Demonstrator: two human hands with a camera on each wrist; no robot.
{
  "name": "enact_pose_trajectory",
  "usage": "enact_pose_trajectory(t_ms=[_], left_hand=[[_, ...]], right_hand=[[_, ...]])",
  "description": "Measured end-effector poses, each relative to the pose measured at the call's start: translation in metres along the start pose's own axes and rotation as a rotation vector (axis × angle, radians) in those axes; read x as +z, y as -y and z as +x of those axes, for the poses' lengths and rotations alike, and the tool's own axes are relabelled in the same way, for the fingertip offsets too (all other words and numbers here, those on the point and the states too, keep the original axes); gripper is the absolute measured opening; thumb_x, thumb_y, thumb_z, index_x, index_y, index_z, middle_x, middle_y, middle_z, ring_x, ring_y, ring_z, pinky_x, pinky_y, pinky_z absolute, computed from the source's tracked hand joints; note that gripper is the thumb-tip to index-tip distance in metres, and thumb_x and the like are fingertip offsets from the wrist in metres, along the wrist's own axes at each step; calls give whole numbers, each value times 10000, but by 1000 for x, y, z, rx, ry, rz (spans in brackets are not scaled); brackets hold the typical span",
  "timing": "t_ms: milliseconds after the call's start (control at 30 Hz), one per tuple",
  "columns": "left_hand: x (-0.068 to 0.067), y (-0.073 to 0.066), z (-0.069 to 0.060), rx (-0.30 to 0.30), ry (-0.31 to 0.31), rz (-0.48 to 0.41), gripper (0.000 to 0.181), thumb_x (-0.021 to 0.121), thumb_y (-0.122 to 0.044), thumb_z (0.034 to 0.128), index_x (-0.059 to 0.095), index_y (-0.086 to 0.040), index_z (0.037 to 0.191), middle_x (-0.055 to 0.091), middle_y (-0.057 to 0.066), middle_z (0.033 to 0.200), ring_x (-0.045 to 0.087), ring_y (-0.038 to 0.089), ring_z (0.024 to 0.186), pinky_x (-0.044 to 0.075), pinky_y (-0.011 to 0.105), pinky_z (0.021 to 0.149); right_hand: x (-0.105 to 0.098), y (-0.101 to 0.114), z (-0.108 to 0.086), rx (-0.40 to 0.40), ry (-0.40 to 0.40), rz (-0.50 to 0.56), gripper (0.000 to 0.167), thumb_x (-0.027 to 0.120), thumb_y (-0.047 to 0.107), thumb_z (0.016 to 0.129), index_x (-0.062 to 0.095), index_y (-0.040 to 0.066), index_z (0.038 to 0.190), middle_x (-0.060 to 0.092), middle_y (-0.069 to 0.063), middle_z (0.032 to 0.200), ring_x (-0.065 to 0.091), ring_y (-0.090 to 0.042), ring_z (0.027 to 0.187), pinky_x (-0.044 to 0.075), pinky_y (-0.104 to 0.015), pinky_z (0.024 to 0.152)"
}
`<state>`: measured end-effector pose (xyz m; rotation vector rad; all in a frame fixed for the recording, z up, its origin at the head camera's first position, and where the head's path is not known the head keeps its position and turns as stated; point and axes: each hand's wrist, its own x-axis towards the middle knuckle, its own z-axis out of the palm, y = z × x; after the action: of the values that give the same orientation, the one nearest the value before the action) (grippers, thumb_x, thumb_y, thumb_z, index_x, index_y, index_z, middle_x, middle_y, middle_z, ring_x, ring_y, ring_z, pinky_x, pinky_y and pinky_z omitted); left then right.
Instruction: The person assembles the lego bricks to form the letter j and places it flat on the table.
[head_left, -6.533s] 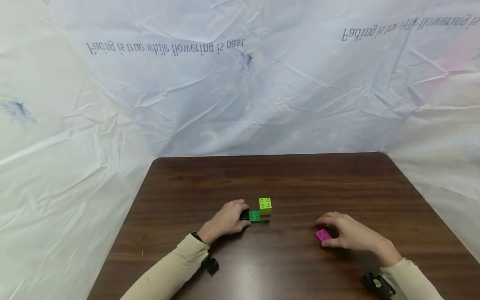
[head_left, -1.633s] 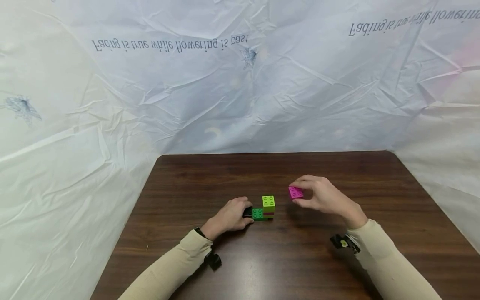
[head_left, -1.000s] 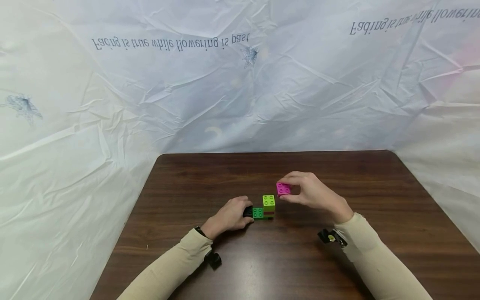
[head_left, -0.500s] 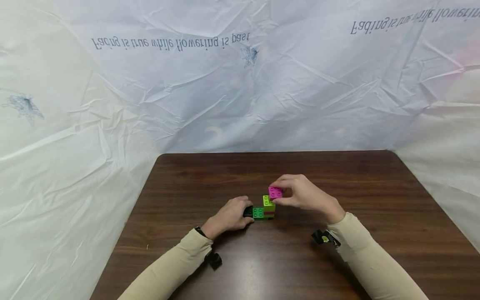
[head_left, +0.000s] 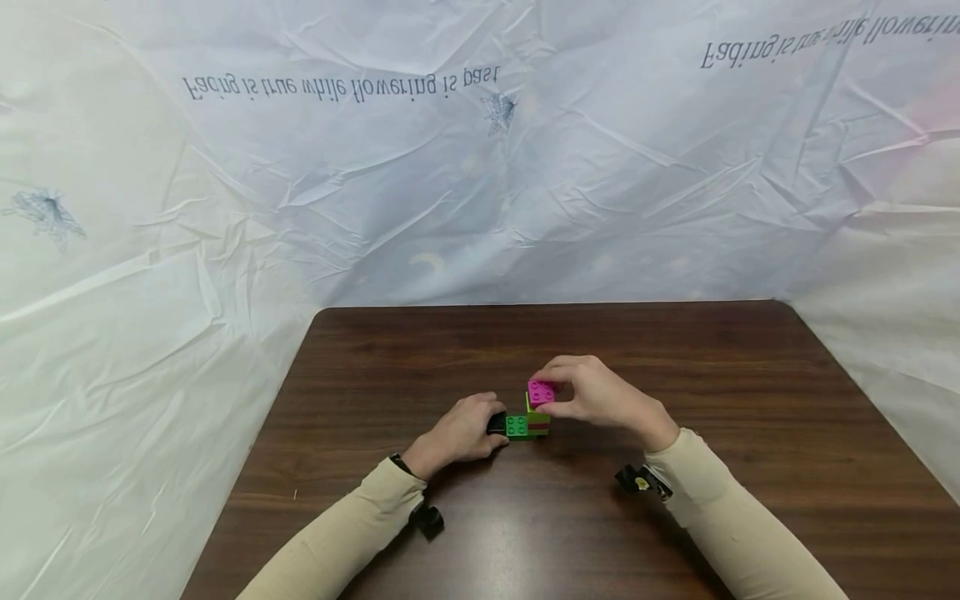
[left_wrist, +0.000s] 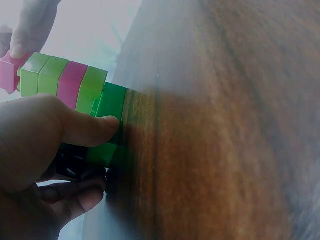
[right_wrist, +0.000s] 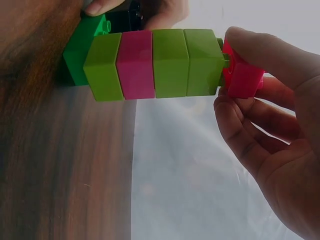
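My right hand (head_left: 603, 400) pinches a pink toy building brick (head_left: 541, 392) between thumb and fingers. That brick is held at the top of a tower, slightly tilted against the studs of the uppermost lime brick (right_wrist: 202, 62); studs still show between them in the right wrist view. Lower in the tower, a magenta brick (right_wrist: 136, 65) lies between lime ones. The tower rises from one end of a long green brick (head_left: 517, 426). My left hand (head_left: 459, 431) grips the other end, its thumb on the green brick and its fingers around a black brick (head_left: 496, 422), which is partly hidden.
The dark wooden table (head_left: 420, 350) has rounded far corners. A wrinkled white printed sheet (head_left: 480, 192) hangs behind it and along both sides. Each wrist carries a small black camera (head_left: 429, 522).
My right hand has picked the pink brick up from the table's right side and carried it left onto the tower's top, lowering slightly at the end. My left hand stays on its bricks.
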<state>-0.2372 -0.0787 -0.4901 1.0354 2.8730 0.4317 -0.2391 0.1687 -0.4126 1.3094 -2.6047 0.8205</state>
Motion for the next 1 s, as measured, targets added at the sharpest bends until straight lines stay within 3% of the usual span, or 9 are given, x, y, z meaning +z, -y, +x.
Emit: enact_pose_trajectory(t_ms=[267, 1000], left_hand=[[0, 0, 2, 7, -20, 9, 410, 713, -357, 885, 663, -88, 1190, 608, 7, 1029, 578, 115, 868, 508, 287, 753], [3, -1, 0, 4, -18, 3, 400, 721, -357, 878, 670, -89, 1171, 609, 1, 1018, 581, 115, 863, 510, 286, 754]], right_hand=[[1, 0, 0, 11, 3, -24, 330, 777, 286, 843, 716, 124, 1124, 669, 25, 1051, 625, -38, 864, 549, -259, 699], [9, 0, -3, 40, -1, -2, 342, 778, 282, 843, 723, 85, 1117, 672, -7, 1035, 630, -69, 839, 559, -298, 675]])
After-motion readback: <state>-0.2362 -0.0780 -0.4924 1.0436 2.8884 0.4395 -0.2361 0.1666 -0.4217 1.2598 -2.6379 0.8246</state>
